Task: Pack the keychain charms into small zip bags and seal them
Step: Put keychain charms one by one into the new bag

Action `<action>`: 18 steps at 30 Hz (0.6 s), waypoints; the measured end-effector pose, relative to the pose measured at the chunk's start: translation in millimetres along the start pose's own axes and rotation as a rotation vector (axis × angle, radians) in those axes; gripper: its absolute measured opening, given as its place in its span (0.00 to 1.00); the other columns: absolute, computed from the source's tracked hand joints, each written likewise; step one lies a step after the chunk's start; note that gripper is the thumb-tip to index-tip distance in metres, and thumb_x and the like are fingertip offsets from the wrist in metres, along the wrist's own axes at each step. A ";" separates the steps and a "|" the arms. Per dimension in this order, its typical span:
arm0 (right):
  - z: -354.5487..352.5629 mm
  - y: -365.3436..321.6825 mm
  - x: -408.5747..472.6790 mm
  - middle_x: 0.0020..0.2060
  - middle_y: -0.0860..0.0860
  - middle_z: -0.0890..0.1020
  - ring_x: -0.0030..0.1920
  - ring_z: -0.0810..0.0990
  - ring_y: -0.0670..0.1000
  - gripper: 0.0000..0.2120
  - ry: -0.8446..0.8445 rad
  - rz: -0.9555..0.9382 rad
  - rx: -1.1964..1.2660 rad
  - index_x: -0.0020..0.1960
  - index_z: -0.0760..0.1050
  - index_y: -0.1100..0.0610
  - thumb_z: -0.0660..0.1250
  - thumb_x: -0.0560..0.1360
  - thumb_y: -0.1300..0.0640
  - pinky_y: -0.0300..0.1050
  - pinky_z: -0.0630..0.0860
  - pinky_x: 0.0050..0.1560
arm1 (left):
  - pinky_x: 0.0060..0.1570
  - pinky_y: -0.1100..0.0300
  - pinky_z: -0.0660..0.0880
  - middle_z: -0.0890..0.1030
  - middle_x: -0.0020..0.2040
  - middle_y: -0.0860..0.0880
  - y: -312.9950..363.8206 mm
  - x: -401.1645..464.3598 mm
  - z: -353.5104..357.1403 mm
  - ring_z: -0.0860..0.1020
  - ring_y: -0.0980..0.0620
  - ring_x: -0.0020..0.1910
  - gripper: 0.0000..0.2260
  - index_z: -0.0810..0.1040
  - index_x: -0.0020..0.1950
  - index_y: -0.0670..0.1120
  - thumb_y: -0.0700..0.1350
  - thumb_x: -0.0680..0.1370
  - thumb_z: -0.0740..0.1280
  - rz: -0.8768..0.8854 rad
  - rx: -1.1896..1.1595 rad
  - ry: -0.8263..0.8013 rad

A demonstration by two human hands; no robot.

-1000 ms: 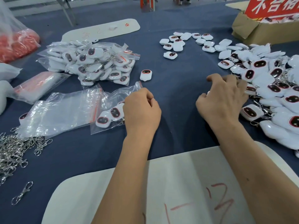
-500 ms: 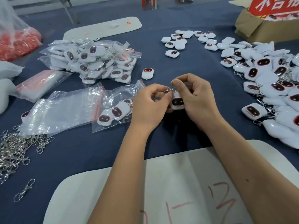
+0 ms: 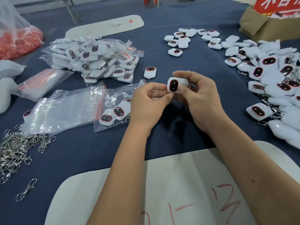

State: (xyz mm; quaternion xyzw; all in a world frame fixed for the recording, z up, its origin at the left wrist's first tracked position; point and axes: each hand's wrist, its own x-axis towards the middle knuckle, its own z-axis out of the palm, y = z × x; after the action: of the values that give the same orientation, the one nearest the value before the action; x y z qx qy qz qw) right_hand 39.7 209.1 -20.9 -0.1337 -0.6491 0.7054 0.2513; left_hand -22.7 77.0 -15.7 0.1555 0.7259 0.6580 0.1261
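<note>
Landmark: the dark blue cloth-covered table (image 3: pixel 162 143), on which all items below lie.

1. Loose stock, unpacked: we count a large heap of white rounded plastic keychain charms with dark red-rimmed oval faces (image 3: pixel 272 82) along the table's right side, plus a smaller scatter of the same charms (image 3: pixel 191 39) toward its far edge. This is the larger share, so we judge most of the work is left.
2. Finished stock: a mound of clear zip bags filled with charms (image 3: pixel 97 62) at the table's far left. We judge these as done.
3. Bag in progress: a clear red-zip bag holding two charms (image 3: pixel 113 111) at mid-left, its mouth seemingly unsealed. Beside it, further left, lies a flat clear zip bag (image 3: pixel 65 111).
4. Silver metal clasps (image 3: pixel 14 148) piled at the near-left edge.
5. One lone white charm (image 3: pixel 150 72) at table centre.
6. Item in hand: a single white charm (image 3: pixel 174 85), raised above table centre, dark face toward us.

Hands: our right hand (image 3: pixel 199 101) grasps the charm, fingers curled round it. Our left hand (image 3: pixel 149 103) is half curled, fingertips meeting the charm's lower edge. Forearms converge from the near edge.
</note>
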 end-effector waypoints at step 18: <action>-3.8 -2.4 -2.7 0.50 0.64 0.86 0.48 0.88 0.59 0.12 -0.185 0.121 0.020 0.60 0.83 0.61 0.70 0.79 0.70 0.48 0.85 0.47 | 0.43 0.56 0.81 0.86 0.40 0.46 -1.6 6.6 -3.2 0.83 0.53 0.37 0.06 0.85 0.47 0.43 0.46 0.79 0.73 -0.111 -0.130 0.114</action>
State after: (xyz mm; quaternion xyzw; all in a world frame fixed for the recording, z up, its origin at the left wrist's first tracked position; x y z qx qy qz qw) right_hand 44.3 211.0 -19.4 -0.1044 -0.6534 0.7350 0.1485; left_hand -30.1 76.5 -16.8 0.0688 0.6951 0.7036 0.1305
